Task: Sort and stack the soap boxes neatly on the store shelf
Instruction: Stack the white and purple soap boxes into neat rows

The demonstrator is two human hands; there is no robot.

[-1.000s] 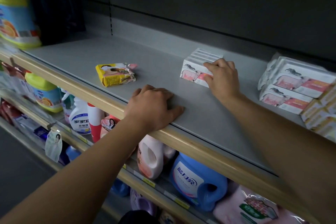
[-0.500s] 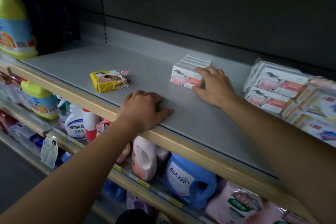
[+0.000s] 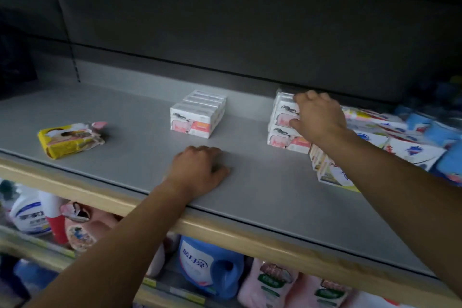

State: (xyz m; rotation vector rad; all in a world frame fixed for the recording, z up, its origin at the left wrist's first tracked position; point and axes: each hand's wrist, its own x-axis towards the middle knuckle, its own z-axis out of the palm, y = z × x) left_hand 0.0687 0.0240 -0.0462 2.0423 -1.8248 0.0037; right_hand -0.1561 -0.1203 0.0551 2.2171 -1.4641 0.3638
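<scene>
Shelf (image 3: 275,197): left hand (image 3: 200,170) flat at front edge; right hand (image 3: 317,117) gripping top box (image 3: 283,112); bare room between packs.

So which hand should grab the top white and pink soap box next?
Right hand: it's already on the stacked soap boxes. The left hand lies flat on the shelf.

One head-worn wide-angle view (no second camera) looks forward and down, close over the shelf (image 3: 250,182)
</scene>
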